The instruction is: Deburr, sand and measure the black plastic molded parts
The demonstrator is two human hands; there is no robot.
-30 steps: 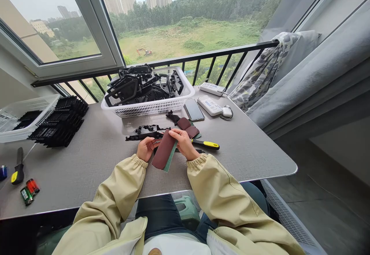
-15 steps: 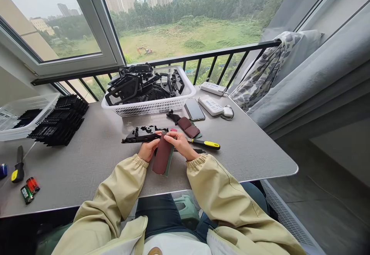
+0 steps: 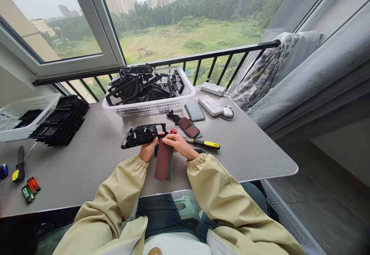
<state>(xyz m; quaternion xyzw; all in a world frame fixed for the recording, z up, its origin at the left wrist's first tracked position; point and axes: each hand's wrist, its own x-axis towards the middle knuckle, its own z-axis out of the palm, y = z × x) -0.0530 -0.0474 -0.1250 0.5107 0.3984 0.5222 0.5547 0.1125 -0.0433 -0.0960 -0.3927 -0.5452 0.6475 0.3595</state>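
A long black plastic part [image 3: 141, 135] with square holes is held at its right end by my left hand [image 3: 147, 149], fingers closed on it. My right hand [image 3: 179, 146] pinches the top of a dark red strip [image 3: 163, 160] with a green underside, which hangs down in front of the plastic part's right end. A small red object [image 3: 173, 131] is just behind my right fingers. Right of that hand lies a tool with a yellow and black handle [image 3: 209, 144]. Another folded dark red piece [image 3: 188, 127] rests behind it.
A white basket [image 3: 153, 108] heaped with black parts stands at the back. Stacked black parts [image 3: 59, 122] and another white basket [image 3: 52, 102] are at left, near a yellow-black tool [image 3: 19, 170] and batteries [image 3: 28, 194]. A phone [image 3: 194, 109] and white boxes [image 3: 211, 105] lie at back right.
The black plastic part has tilted, showing more of its broad face. The dark red strip has turned more upright and shifted slightly right and down.
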